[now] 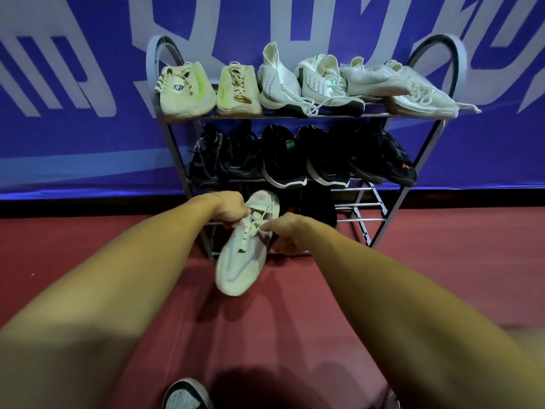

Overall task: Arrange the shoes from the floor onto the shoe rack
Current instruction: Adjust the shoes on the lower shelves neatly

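A pale knit sneaker (240, 261) hangs in front of the lowest tier of the metal shoe rack (424, 160), toe toward me and heel near the rack. My left hand (227, 209) grips its collar on the left side. My right hand (284, 234) holds its right side near the laces. Several cream and white shoes (283, 81) fill the top tier, and several black shoes (283, 157) fill the middle tier. A black shoe (320, 206) sits on the lowest tier, right of the held sneaker.
The rack stands against a blue and white banner wall (73, 128) on a red floor (442, 276). Bare bars (359, 205) show at the right of the lowest tier. My own shoe (185, 395) shows at the bottom edge.
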